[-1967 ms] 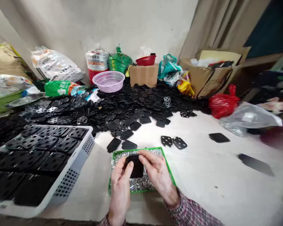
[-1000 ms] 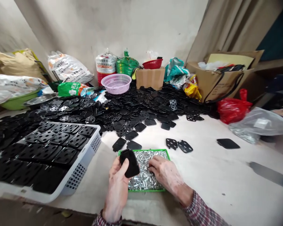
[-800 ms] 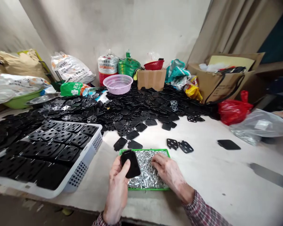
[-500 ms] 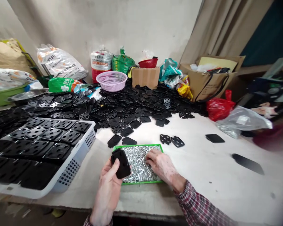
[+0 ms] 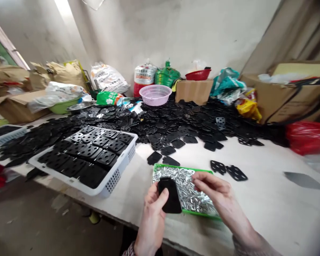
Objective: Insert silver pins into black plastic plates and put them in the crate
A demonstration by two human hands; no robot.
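Decent light overall: wall bright, white streak top left. Counter pale, soft shadow along its near edge; floor below that edge dim. Pins full of hard glints, basket plates shiny. Held plate near-black, detail lost. Right sleeve blurred. Grey plate smeared, stretched toward counter's right end.

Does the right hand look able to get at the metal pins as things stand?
Probably yes: the right hand is at the green tray, with metal pins openly exposed between it and the black plate.
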